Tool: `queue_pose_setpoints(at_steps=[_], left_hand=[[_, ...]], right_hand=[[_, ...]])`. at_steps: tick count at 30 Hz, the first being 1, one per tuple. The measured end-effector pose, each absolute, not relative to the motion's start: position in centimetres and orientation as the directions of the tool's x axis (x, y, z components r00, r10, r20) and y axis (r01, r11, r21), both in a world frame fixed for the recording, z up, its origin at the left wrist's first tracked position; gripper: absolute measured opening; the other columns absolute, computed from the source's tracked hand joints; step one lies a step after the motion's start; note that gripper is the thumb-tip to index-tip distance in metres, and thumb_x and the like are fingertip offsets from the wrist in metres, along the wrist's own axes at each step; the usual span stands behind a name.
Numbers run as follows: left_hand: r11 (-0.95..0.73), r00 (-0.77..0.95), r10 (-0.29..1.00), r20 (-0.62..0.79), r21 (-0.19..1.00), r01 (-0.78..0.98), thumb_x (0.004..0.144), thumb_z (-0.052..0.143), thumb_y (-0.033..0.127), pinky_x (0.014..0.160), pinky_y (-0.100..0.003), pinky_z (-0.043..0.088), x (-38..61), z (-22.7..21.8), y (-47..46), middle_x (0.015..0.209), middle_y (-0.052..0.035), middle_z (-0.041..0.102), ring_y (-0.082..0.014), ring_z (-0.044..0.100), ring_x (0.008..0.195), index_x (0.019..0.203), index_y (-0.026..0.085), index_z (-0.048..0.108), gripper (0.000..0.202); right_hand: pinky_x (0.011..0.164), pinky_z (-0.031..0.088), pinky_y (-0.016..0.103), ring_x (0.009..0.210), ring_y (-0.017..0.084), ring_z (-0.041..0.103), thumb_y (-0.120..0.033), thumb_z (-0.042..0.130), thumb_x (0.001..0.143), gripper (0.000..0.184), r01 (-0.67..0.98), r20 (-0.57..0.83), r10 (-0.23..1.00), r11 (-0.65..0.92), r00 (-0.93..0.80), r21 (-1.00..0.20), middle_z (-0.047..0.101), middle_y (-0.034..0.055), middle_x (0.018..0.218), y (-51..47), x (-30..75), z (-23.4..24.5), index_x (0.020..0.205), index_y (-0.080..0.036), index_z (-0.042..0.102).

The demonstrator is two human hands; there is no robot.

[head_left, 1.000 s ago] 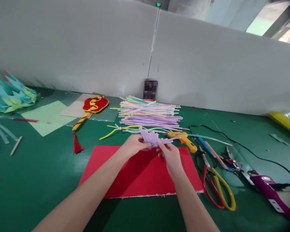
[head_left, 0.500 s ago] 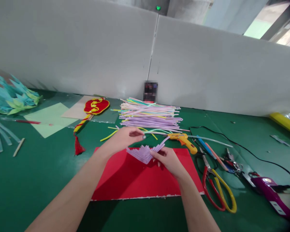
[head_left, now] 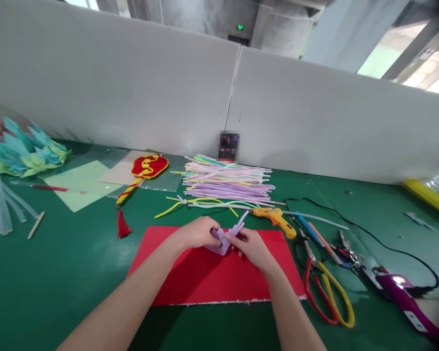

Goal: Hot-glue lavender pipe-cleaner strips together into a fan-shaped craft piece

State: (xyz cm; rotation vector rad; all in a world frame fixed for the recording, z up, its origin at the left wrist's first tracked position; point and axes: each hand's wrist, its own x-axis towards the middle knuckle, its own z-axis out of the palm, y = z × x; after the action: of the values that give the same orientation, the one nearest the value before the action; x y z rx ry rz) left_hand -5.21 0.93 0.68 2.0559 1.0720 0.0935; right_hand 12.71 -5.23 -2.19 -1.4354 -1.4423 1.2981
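Between my hands is a V-shaped piece of folded lavender pipe cleaners (head_left: 222, 247), held above a red board (head_left: 205, 280). My left hand (head_left: 201, 233) is closed on the piece's left side, its fingertips partly hidden. With thumb and fingers, my right hand (head_left: 249, 245) pinches the right side, where loose stem ends stick up. Just beyond lies a bundle of pipe cleaners (head_left: 229, 187) in lavender, pink and other pale colours. A yellow glue gun (head_left: 276, 219) rests to the right of the bundle.
Red-and-yellow-handled pliers (head_left: 320, 287), a purple tool (head_left: 406, 302) and a black cord (head_left: 369, 236) lie at right. A red fan-shaped ornament (head_left: 149, 166), green paper (head_left: 82, 185) and teal paper-like leaves (head_left: 25, 151) are at left. A white partition (head_left: 131, 87) stands behind.
My left hand has come down from above the piece and closed on its left side. My right hand keeps its pinch. The whole view has tilted up slightly.
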Motion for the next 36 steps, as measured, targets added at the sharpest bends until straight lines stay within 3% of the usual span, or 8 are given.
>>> queue_pose_setpoints(at_steps=[3, 7, 12, 17, 21, 26, 31, 36], left_hand=[[-0.312, 0.623, 0.728, -0.286, 0.67, 0.673, 0.058, 0.059, 0.029, 0.048, -0.021, 0.026, -5.2, 0.4, 1.1, 0.057, 0.0028, 0.053, -0.0124, 0.046, 0.055, 0.063, 0.015, 0.06, 0.015], [-0.326, 0.62, 0.735, -0.275, 0.658, 0.679, 0.057, 0.06, 0.031, 0.049, -0.021, 0.026, -5.3, 0.2, 1.2, 0.057, 0.0018, 0.056, -0.0129, 0.047, 0.056, 0.061, 0.015, 0.06, 0.016], [-0.326, 0.655, 0.709, -0.262, 0.701, 0.634, 0.059, 0.06, 0.032, 0.05, -0.022, 0.027, -5.5, -0.4, 1.3, 0.062, 0.0007, 0.058, -0.0139, 0.048, 0.058, 0.066, 0.015, 0.062, 0.019], [-0.228, 0.619, 0.745, -0.25, 0.776, 0.588, 0.06, 0.061, 0.035, 0.05, -0.022, 0.028, -5.5, -0.2, 1.6, 0.06, 0.0019, 0.053, -0.0134, 0.045, 0.057, 0.067, 0.014, 0.059, 0.022], [-0.111, 0.536, 0.817, -0.212, 0.854, 0.508, 0.06, 0.06, 0.035, 0.053, -0.022, 0.03, -5.2, 0.5, 1.7, 0.06, 0.0036, 0.048, -0.0123, 0.043, 0.057, 0.067, 0.014, 0.055, 0.023], [-0.047, 0.463, 0.867, -0.187, 0.892, 0.449, 0.061, 0.061, 0.038, 0.055, -0.022, 0.031, -4.7, 1.1, 1.6, 0.061, 0.0039, 0.048, -0.0127, 0.043, 0.06, 0.065, 0.015, 0.053, 0.024], [-0.039, 0.5, 0.841, -0.205, 0.9, 0.435, 0.063, 0.06, 0.037, 0.052, -0.021, 0.028, -4.7, 1.0, 1.4, 0.059, 0.0047, 0.044, -0.0114, 0.04, 0.057, 0.065, 0.016, 0.052, 0.023], [0.013, 0.499, 0.833, -0.238, 0.911, 0.413, 0.062, 0.06, 0.034, 0.051, -0.021, 0.03, -4.4, 1.3, 1.1, 0.06, 0.004, 0.047, -0.0116, 0.041, 0.057, 0.067, 0.015, 0.053, 0.021]], right_hand=[[0.031, 0.032, 0.016, 0.034, 0.007, 0.044, -0.05, 0.057, 0.072, 0.036, 0.213, -0.184, 0.98, -0.164, -0.076, -0.963, 0.052, -0.0054, 0.047, -4.9, 12.4, -2.5, 0.082, -0.015, 0.06], [0.028, 0.031, 0.019, 0.032, 0.009, 0.045, -0.059, 0.048, 0.074, 0.042, 0.151, -0.159, 0.976, -0.181, 0.147, -0.972, 0.052, -0.0037, 0.049, -4.4, 12.5, -2.9, 0.07, -0.017, 0.054], [0.041, 0.036, 0.024, 0.04, 0.011, 0.046, -0.059, 0.04, 0.08, 0.045, 0.449, 0.131, 0.922, -0.05, 0.364, -0.892, 0.057, -0.0001, 0.054, -3.9, 15.1, -2.3, 0.071, -0.019, 0.06], [0.052, 0.039, 0.026, 0.049, 0.014, 0.052, -0.054, 0.044, 0.08, 0.04, 0.613, 0.249, 0.905, -0.016, 0.345, -0.79, 0.061, 0.0021, 0.06, -3.6, 17.3, -1.3, 0.07, -0.02, 0.062], [0.046, 0.037, 0.024, 0.042, 0.012, 0.046, -0.053, 0.04, 0.083, 0.041, 0.515, 0.185, 0.939, 0.011, 0.289, -0.857, 0.055, -0.0009, 0.053, -4.2, 16.1, -1.9, 0.072, -0.019, 0.062], [0.053, 0.042, 0.023, 0.06, 0.014, 0.055, -0.046, 0.044, 0.083, 0.032, 0.417, 0.119, 0.992, 0.093, 0.037, -0.904, 0.063, 0.0026, 0.073, -5.3, 13.5, -2.3, 0.085, -0.021, 0.064], [0.057, 0.044, 0.022, 0.072, 0.016, 0.058, -0.041, 0.051, 0.08, 0.024, 0.411, 0.069, 0.998, 0.059, 0.009, -0.91, 0.064, 0.0036, 0.08, -5.4, 13.1, -2.0, 0.084, -0.02, 0.063], [0.047, 0.04, 0.021, 0.057, 0.013, 0.054, -0.043, 0.053, 0.078, 0.026, 0.377, -0.014, 1.0, -0.015, 0.006, -0.926, 0.063, 0.0026, 0.075, -5.5, 13.5, -1.5, 0.083, -0.02, 0.063]])
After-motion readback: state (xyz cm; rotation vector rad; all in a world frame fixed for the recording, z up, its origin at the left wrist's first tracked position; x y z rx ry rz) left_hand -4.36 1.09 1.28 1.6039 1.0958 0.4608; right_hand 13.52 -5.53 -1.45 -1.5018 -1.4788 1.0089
